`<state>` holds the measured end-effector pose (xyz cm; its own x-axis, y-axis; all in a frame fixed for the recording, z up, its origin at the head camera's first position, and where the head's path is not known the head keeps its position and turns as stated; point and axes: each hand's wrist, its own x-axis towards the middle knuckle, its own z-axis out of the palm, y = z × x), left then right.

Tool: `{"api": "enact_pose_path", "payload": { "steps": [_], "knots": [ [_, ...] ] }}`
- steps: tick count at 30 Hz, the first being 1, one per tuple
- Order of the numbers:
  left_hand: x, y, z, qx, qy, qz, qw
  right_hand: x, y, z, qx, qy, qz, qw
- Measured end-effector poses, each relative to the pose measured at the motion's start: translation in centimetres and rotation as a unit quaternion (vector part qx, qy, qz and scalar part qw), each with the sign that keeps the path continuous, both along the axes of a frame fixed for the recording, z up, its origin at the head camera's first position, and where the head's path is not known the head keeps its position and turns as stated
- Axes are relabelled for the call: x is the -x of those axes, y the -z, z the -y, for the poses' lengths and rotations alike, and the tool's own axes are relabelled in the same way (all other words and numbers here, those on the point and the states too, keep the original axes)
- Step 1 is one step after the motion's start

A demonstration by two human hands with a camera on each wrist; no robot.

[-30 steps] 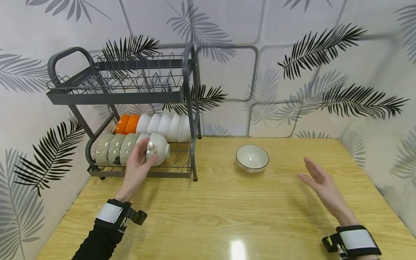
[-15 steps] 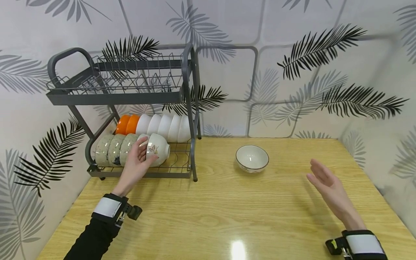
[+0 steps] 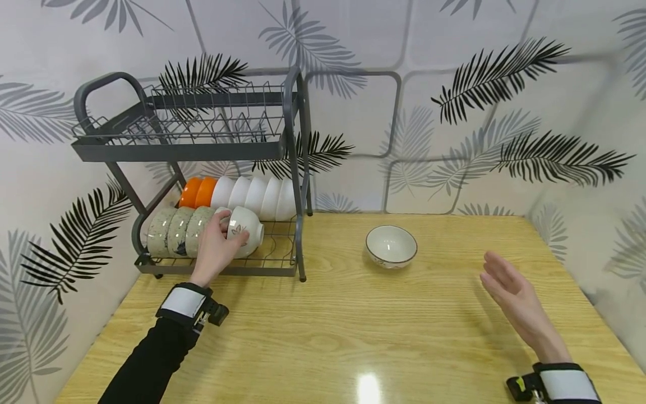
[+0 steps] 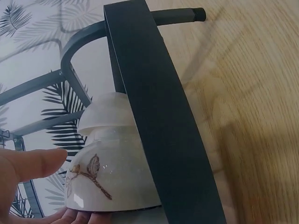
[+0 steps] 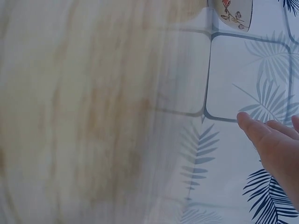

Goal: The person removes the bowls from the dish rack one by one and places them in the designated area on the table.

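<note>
A white bowl with a flower sprig stands on its side at the right end of the front row on the rack's lower shelf. My left hand holds it, the thumb along its outer side and the fingers behind its rim. In the left wrist view the same flowered bowl shows with the thumb at its side and fingertips under its rim. My right hand hovers over the right part of the table with straight, relaxed fingers, holding nothing. Left of it a white bowl with a dark rim sits upright on the table.
The two-tier dark metal dish rack stands at the back left of the wooden table. Several speckled bowls fill the front row's left. Behind them stand orange bowls and several white bowls. A patterned wall rises behind.
My left wrist dips slightly left, then shifts right and upward, with the thumb higher on the flowered bowl, which barely moves. My right hand has drifted a little right and toward the front.
</note>
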<state>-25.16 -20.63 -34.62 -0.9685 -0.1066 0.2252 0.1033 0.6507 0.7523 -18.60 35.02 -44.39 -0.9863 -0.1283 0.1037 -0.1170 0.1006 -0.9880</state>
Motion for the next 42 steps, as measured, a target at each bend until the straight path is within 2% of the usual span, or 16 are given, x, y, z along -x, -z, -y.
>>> {"api": "enact_pose_path", "payload": {
  "steps": [6, 14, 17, 28, 36, 42],
  "knots": [
    [0.4, -0.3, -0.1, 0.021, -0.015, -0.009, 0.9996, -0.2, 0.1, 0.0, 0.014, -0.003, -0.008, 0.9999],
    [1.0, -0.3, -0.1, 0.061, -0.020, -0.018, 0.9978, -0.2, -0.1, 0.0, -0.010, 0.006, -0.001, 0.9999],
    [1.1, -0.2, 0.0, 0.057, -0.022, -0.017, 0.9980, -0.2, -0.1, 0.1, -0.018, 0.008, 0.003, 0.9998],
    [1.1, 0.3, -0.4, -0.028, -0.041, 0.015, 0.9987, -0.3, 0.0, 0.1, -0.021, 0.003, 0.001, 0.9998],
    [1.0, 0.9, -0.1, -0.100, -0.021, 0.033, 0.9942, -0.3, 0.2, 0.1, -0.017, 0.006, -0.003, 0.9998],
    [0.7, 1.4, 0.0, -0.161, -0.002, 0.030, 0.9864, -0.5, 0.3, 0.3, -0.022, 0.009, -0.004, 0.9997]
  ]
}}
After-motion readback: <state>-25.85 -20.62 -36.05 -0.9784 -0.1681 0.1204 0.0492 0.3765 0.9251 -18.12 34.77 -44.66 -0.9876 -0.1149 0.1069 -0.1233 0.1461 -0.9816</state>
